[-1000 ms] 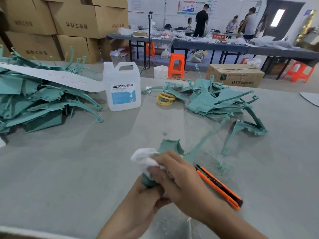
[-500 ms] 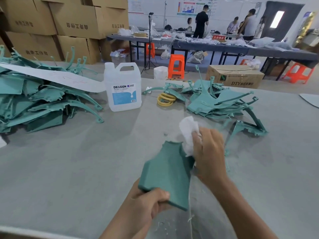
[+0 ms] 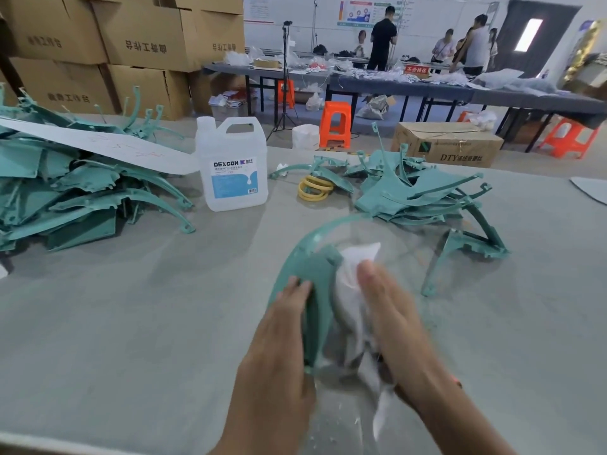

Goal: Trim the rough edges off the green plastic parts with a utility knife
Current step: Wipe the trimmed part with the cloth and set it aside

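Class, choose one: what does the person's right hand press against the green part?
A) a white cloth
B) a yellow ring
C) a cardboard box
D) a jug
A: the right hand lies flat on a white cloth, pushing it against the part.

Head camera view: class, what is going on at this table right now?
A person is wiping a green plastic part at the grey table. The left hand rests on the part and steadies it, while the right hand presses a white cloth flat against it. Neither hand holds a knife. A left heap and a right heap of similar parts flank a DEXCON jug.
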`<state>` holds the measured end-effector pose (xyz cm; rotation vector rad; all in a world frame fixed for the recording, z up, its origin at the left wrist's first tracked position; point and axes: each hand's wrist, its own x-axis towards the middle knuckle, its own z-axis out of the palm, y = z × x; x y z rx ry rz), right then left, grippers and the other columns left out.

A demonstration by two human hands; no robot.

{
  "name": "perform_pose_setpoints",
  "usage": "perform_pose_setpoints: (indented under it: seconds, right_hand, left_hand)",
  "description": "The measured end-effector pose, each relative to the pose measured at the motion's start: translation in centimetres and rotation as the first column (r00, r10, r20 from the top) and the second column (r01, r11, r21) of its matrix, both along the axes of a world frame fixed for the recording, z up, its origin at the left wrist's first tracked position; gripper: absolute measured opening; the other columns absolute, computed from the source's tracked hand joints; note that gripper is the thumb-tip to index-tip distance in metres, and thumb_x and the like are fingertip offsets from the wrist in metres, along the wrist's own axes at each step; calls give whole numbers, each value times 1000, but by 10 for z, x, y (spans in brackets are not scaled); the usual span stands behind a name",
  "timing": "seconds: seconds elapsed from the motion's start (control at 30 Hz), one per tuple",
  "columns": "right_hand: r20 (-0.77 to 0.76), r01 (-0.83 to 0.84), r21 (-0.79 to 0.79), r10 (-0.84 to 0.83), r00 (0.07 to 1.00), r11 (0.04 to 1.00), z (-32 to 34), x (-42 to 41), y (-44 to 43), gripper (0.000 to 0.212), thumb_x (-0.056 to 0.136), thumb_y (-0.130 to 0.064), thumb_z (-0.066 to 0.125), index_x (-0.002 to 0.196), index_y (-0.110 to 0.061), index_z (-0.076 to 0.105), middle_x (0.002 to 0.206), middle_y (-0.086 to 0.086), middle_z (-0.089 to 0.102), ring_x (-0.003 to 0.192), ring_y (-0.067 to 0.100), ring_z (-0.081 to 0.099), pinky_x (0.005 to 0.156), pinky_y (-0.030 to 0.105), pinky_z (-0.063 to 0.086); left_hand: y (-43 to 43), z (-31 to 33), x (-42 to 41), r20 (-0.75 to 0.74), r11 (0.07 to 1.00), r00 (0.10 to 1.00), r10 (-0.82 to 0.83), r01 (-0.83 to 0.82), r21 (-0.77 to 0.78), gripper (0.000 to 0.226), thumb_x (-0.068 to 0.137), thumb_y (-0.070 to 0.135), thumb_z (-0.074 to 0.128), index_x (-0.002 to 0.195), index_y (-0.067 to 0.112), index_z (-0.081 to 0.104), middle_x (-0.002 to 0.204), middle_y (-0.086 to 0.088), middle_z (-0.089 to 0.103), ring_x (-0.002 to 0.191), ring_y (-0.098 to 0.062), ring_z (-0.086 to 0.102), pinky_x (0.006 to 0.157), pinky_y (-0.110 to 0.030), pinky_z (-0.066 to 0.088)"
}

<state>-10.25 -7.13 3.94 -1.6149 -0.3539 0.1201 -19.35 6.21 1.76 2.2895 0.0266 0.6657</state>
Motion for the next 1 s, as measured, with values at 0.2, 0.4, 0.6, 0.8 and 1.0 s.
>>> perform_pose_setpoints:
  seconds: [0.2, 0.4, 0.6, 0.8, 1.0]
  right_hand:
    - [-26, 13, -42, -14, 1000, 999, -7, 0, -7, 25, 98, -21, 64, 102, 5, 63, 98, 27, 70, 86, 30, 72, 81, 56, 57]
    - [-65, -154, -3, 153, 986, 988, -15, 18, -42, 25, 94, -31, 65, 102, -9, 76, 102, 13, 77, 95, 22, 74, 81, 33, 60]
    - [114, 18, -342, 22, 993, 940, -27, 25, -38, 71, 91, -67, 55, 82, 4, 59, 62, 0, 53, 57, 13, 50, 53, 38, 39]
    - [217, 224, 81, -236, 947, 971, -10, -4, 10, 35, 95, -55, 44, 98, -23, 59, 69, -8, 62, 56, 8, 56, 50, 25, 49]
    - [572, 174, -163, -51, 819, 971, -34, -19, 33, 16, 103, -34, 45, 100, -32, 60, 98, -14, 57, 94, 8, 56, 81, 18, 40]
  left_hand:
    - [15, -18, 10, -236, 957, 963, -129, 183, 226, 78, 87, 39, 49, 151, 39, 5, 162, 22, 0, 152, -3, -5, 124, -26, 7]
    - [45, -21, 8, -110, 739, 987, 113, -157, -655, 45, 85, 56, 70, 126, 37, 61, 128, 19, 64, 113, 5, 61, 100, -26, 47]
    - [29, -24, 17, -30, 167, 931, -365, 34, -985, 33, 87, 36, 64, 111, 19, 76, 122, -13, 71, 113, -29, 69, 84, -36, 60]
    - [-10, -17, 25, -63, 361, 932, -356, 75, -930, 38, 92, 53, 50, 114, 34, 75, 120, 4, 73, 113, -15, 68, 97, -34, 53]
    - [-15, -6, 25, 48, 243, 910, -412, 161, -957, 71, 72, 73, 59, 121, 23, 71, 117, 1, 73, 111, -9, 68, 78, -24, 58]
